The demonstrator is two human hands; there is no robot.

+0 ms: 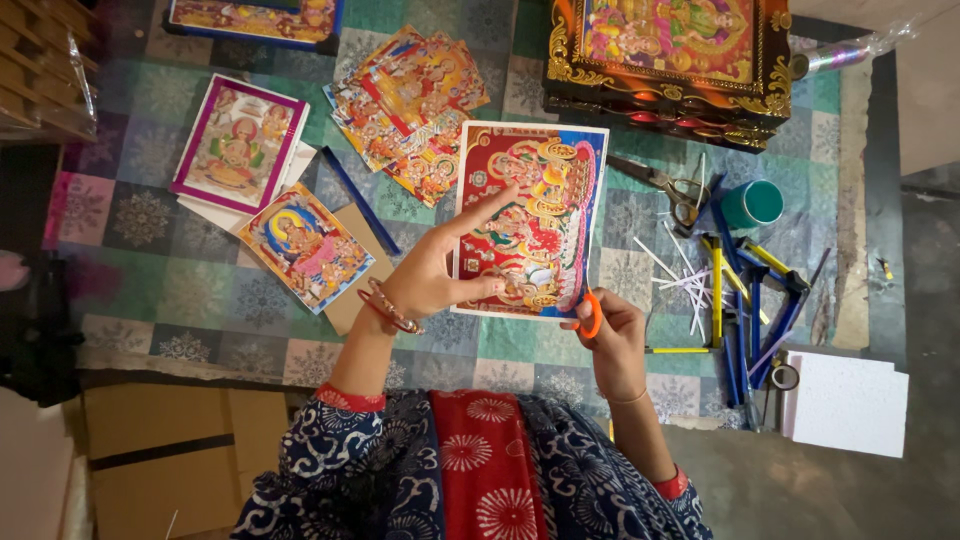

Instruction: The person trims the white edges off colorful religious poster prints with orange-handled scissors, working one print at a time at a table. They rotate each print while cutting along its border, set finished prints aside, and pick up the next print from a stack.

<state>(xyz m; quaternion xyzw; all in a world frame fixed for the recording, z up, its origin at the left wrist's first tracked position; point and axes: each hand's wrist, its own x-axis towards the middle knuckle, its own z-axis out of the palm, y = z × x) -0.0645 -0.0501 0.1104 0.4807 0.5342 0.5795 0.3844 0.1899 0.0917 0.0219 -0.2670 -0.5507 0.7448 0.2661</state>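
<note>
My left hand (440, 268) holds the left edge of a large red and gold printed picture (535, 215), thumb on its lower part and forefinger stretched up across it. The picture is tilted above the patterned mat. My right hand (612, 340) is at the picture's lower right corner and grips scissors with orange handles (592, 314); the blades are hidden behind the print. Bangles circle my left wrist.
Other prints lie on the patterned mat (160, 240): a purple-bordered one (238, 145), a small one (305, 245), a fanned stack (415, 105). An ornate framed picture (670, 55) stands at the back. Metal scissors (665, 185), a teal roll (752, 203), blue and yellow strips (745, 300) and a white board (848, 400) lie right.
</note>
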